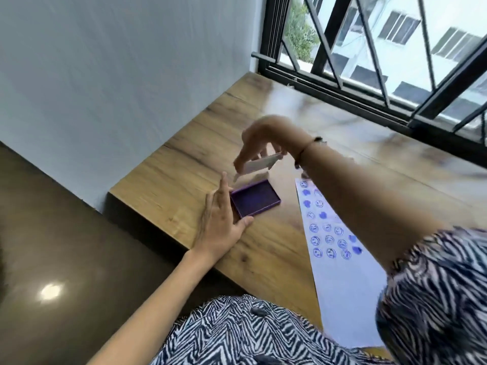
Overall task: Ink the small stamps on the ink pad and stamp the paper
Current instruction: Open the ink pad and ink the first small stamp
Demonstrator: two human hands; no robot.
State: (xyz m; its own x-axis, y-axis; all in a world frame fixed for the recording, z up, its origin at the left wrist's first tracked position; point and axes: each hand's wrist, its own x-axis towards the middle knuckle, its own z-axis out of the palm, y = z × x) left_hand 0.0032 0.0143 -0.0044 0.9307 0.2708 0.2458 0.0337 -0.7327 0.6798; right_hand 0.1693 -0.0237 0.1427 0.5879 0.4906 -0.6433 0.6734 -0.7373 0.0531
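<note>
The paper (340, 259) carries many prints; right hand (263, 143) fingers clamp the pad's lid (261, 163); left hand (221, 222), fingers apart, steadies the ink pad (255, 200)

Likely a flat in a residential block: wooden window-side desk (200, 159) set into a corner, plain pale wall (118, 75) left of it, black-barred window (369, 61) behind it facing an apartment building (411, 40), glossy dark floor (52, 246) below.
</note>
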